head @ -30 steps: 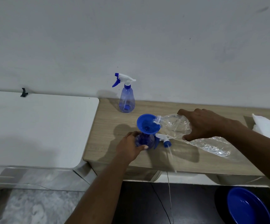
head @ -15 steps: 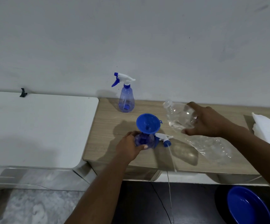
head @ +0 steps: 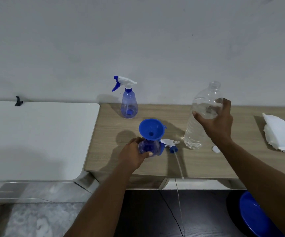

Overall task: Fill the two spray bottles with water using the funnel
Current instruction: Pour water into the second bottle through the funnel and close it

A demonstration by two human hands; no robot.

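Left hand (head: pixel 132 153) gripping open blue translucent spray bottle (head: pixel 148 147), blue plastic funnel (head: pixel 152 129) seated in neck. Right hand (head: pixel 216 124) at 3 o'clock, clasping upright clear plastic water bottle (head: pixel 200 120).

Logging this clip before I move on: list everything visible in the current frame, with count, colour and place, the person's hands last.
spray bottle: 1, blue, trigger on, back of wooden table
open spray bottle: 1, blue, in left hand
funnel: 1, blue, in the open bottle's neck
trigger head: 1, white and blue, lying beside the open bottle
water bottle: 1, clear, upright, uncapped
cap: 1, white, by the water bottle
tissue: 1, white, table's right
basin: 1, blue, bottom right
white table: 1, left
left hand: holds the open bottle
right hand: grips the water bottle
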